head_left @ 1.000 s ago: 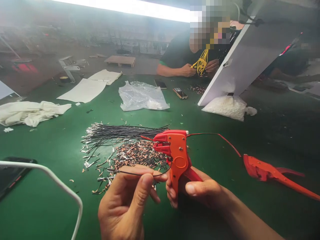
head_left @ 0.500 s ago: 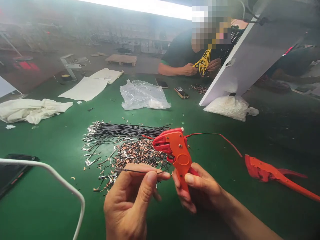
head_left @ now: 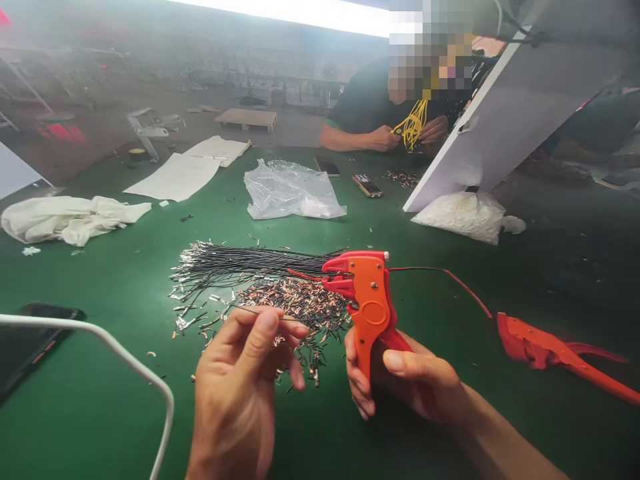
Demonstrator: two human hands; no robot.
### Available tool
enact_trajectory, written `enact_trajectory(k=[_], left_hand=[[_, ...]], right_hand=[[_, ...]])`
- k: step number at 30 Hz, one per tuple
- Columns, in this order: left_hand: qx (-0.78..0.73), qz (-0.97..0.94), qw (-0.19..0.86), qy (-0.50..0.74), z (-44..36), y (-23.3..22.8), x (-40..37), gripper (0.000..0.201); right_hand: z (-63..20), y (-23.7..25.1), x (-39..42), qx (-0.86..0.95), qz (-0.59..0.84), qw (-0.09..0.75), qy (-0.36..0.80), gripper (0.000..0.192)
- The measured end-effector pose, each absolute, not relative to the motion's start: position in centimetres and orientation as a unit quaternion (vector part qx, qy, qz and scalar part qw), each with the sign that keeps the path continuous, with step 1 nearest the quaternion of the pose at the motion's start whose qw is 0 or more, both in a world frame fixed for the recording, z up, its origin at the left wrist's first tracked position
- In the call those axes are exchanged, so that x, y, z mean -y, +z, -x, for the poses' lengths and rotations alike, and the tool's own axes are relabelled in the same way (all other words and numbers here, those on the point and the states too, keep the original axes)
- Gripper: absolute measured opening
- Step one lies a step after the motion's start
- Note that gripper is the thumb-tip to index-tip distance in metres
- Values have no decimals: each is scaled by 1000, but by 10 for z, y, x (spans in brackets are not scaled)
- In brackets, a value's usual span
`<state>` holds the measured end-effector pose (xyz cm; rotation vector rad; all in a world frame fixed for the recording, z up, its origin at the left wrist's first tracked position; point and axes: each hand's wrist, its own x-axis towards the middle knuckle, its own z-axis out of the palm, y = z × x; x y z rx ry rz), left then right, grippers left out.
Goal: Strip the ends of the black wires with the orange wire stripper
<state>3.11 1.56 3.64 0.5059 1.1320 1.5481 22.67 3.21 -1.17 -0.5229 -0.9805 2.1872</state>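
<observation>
Pinched between the thumb and fingers of my left hand [head_left: 237,380] is a thin black wire [head_left: 246,309], one end pointing left. My right hand [head_left: 425,380] is wrapped round the handles of an orange and red wire stripper [head_left: 371,313], held upright with its jaws facing left. The wire and the stripper are apart. Behind them lies a bundle of black wires [head_left: 265,259] with silvery terminals at the left ends. Just in front of that bundle is a loose pile of short wire and copper scraps [head_left: 295,300], partly hidden by my left hand.
At right lies a second orange wire stripper [head_left: 543,340], near a thin red wire [head_left: 467,288]. A clear plastic bag [head_left: 290,190], papers [head_left: 167,177], a cloth [head_left: 75,217] and a tied white bag [head_left: 460,217] lie farther back. Across the table a person holds yellow wires [head_left: 413,125]. A white cable [head_left: 125,357] curves at left.
My left hand has drawn left and slightly up with the wire, away from the stripper. The stripper has shifted a little right and stands straighter in my right hand.
</observation>
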Motion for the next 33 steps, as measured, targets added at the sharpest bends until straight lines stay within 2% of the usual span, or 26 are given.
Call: enact_trajectory(k=[4, 8, 33], left_hand=[[-456, -86, 616, 636, -21, 41, -26, 10], [-437, -18, 650, 621, -20, 40, -29, 12], [-424, 13, 685, 593, -25, 35, -30, 13]], right_hand=[[-232, -17, -34, 389, 197, 306, 846, 35], [-232, -20, -33, 410, 197, 289, 842, 36], [-225, -21, -29, 399, 184, 255, 861, 37]])
